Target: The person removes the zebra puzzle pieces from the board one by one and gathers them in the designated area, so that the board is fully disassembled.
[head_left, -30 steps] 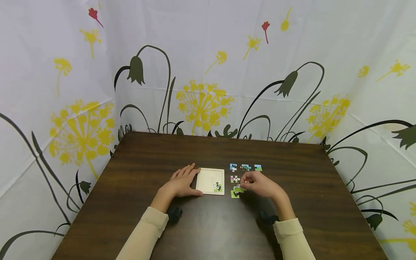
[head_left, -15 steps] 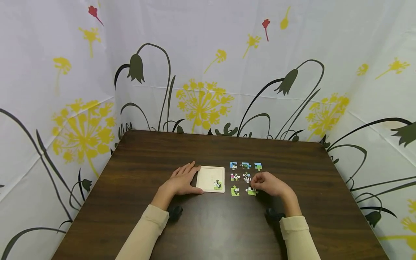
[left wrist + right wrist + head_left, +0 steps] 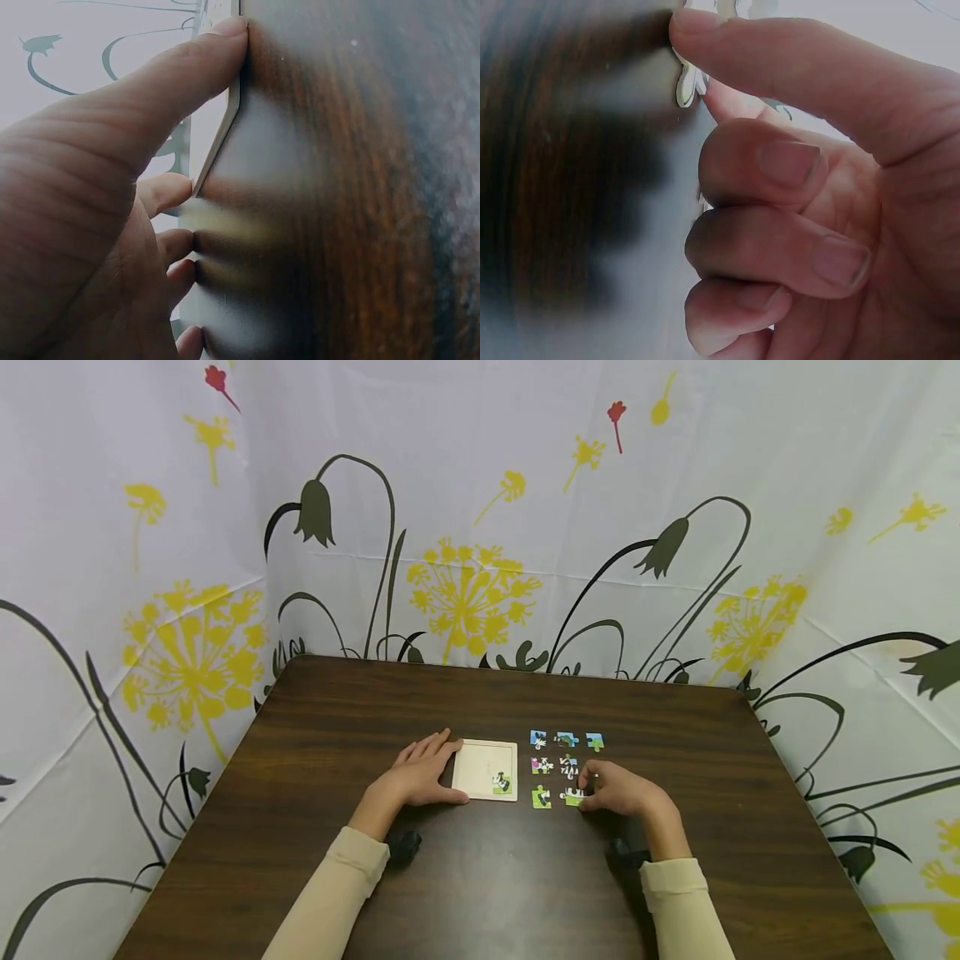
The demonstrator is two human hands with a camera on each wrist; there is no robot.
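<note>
My left hand (image 3: 414,777) rests at the left side of a shallow square wooden puzzle tray (image 3: 480,760), its fingers spread. In the left wrist view the thumb (image 3: 202,64) and index finger touch the tray's edge. One green puzzle piece with a black-and-white picture (image 3: 502,783) lies in the tray's near right corner. Right of the tray, my right hand (image 3: 626,793) holds the right end of a green-and-white puzzle piece (image 3: 573,797) between thumb and index finger. The right wrist view shows the other fingers (image 3: 772,240) curled; the piece there is mostly hidden by the thumb.
Several loose puzzle pieces lie in rows right of the tray, among them a blue-topped one (image 3: 538,739), a pink-and-white one (image 3: 541,766) and a green one (image 3: 542,797). They lie on a dark wooden table (image 3: 480,877). A flower-print curtain (image 3: 420,510) hangs behind.
My right hand has moved the green-and-white piece right, away from the near left piece, then slightly back left. Its thumb and index finger now stand wider apart. The left hand stays at the tray.
</note>
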